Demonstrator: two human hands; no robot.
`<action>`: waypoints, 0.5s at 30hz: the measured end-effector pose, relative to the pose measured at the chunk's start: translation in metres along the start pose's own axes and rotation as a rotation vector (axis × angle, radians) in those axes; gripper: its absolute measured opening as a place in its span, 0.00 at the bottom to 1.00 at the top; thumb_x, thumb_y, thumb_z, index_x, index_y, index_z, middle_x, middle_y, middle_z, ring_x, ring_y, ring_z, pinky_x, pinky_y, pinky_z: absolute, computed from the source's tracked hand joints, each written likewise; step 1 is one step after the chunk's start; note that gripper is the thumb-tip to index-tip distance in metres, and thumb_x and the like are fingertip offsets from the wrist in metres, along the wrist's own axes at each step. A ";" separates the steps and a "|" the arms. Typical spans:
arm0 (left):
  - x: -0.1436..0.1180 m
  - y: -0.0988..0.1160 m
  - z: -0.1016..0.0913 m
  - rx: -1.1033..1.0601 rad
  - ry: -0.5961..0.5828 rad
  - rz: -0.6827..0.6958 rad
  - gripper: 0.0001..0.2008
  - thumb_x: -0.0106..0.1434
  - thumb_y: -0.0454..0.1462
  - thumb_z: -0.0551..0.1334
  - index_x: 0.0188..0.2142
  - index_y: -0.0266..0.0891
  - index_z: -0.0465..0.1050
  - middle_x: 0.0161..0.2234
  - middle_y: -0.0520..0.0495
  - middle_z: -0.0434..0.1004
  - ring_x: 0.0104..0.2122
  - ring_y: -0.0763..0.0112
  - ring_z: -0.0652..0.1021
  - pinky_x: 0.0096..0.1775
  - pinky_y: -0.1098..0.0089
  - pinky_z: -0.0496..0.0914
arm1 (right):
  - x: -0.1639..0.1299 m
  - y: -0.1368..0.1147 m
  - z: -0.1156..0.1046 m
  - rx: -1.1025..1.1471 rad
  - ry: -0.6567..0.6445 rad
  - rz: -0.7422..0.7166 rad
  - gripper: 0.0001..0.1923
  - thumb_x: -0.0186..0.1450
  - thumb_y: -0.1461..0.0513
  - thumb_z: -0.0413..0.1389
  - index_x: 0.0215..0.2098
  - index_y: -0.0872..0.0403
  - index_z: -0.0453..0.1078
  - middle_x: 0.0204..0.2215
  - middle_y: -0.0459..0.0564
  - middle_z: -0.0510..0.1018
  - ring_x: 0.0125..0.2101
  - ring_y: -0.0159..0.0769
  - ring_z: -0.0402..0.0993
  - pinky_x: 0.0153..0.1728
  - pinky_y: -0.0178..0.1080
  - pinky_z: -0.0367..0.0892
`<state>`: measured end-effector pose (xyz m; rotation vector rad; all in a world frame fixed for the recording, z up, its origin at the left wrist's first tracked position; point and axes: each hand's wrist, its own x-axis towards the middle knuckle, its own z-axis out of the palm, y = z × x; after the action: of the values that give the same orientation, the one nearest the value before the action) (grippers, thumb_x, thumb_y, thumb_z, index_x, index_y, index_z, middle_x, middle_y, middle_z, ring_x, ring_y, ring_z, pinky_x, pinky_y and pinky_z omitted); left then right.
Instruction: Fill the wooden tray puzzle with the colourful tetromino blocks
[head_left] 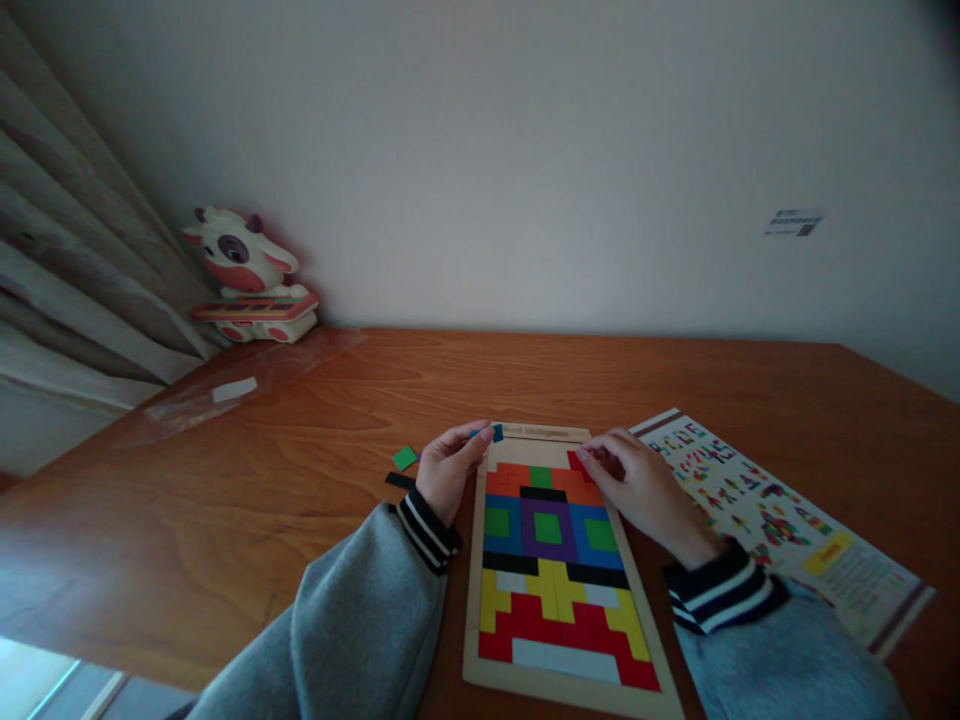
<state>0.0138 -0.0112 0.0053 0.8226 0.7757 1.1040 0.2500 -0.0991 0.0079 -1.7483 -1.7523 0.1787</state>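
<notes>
A wooden puzzle board lies on the table, largely filled with red, yellow, black, blue, green, purple, orange and white shapes. My left hand is at its upper left edge, thumb and fingers pinching a small blue puzzle piece. At the board's upper right my right hand has its fingertips closed on a red puzzle piece, partly hidden by the fingers. Left of my left hand lie a green piece and a black piece, the black one partly covered by the hand.
A printed pattern sheet lies right of the board, partly under my right forearm. A cow-shaped toy keyboard stands at the back left, near a clear plastic bag and a curtain. The wall borders the table's far edge.
</notes>
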 end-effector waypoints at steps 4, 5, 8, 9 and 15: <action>-0.001 0.001 0.002 -0.062 0.003 -0.002 0.20 0.43 0.40 0.78 0.33 0.35 0.77 0.29 0.52 0.79 0.26 0.80 0.76 0.31 0.78 0.70 | -0.001 -0.003 0.001 0.007 0.022 -0.032 0.10 0.70 0.57 0.51 0.37 0.52 0.72 0.34 0.50 0.75 0.32 0.38 0.72 0.34 0.40 0.67; -0.002 0.001 0.002 -0.067 0.001 -0.007 0.20 0.42 0.40 0.78 0.33 0.35 0.77 0.28 0.52 0.79 0.27 0.80 0.76 0.32 0.79 0.70 | -0.001 -0.004 0.002 0.009 0.027 -0.036 0.10 0.70 0.57 0.51 0.37 0.52 0.71 0.34 0.50 0.75 0.32 0.38 0.72 0.34 0.41 0.67; -0.003 0.001 0.002 -0.069 -0.007 -0.001 0.21 0.42 0.39 0.78 0.34 0.35 0.76 0.29 0.52 0.79 0.28 0.79 0.78 0.32 0.78 0.71 | -0.001 -0.005 0.003 0.016 0.028 -0.035 0.10 0.70 0.57 0.51 0.38 0.52 0.71 0.34 0.50 0.75 0.31 0.37 0.72 0.34 0.41 0.67; -0.002 0.002 0.001 -0.067 -0.013 0.007 0.21 0.43 0.38 0.78 0.36 0.36 0.77 0.31 0.51 0.79 0.29 0.78 0.78 0.33 0.78 0.72 | -0.001 -0.005 0.003 0.016 0.025 -0.033 0.10 0.70 0.57 0.51 0.38 0.51 0.71 0.34 0.50 0.75 0.31 0.37 0.72 0.34 0.41 0.67; 0.016 0.034 -0.018 -0.050 0.046 0.093 0.18 0.46 0.32 0.75 0.39 0.35 0.79 0.34 0.48 0.81 0.32 0.75 0.81 0.36 0.77 0.74 | -0.002 -0.006 0.002 -0.004 0.034 -0.033 0.10 0.70 0.56 0.51 0.37 0.52 0.71 0.34 0.50 0.74 0.30 0.36 0.72 0.33 0.40 0.67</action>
<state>-0.0128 0.0150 0.0242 0.7997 0.7516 1.2245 0.2440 -0.1004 0.0089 -1.7143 -1.7573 0.1312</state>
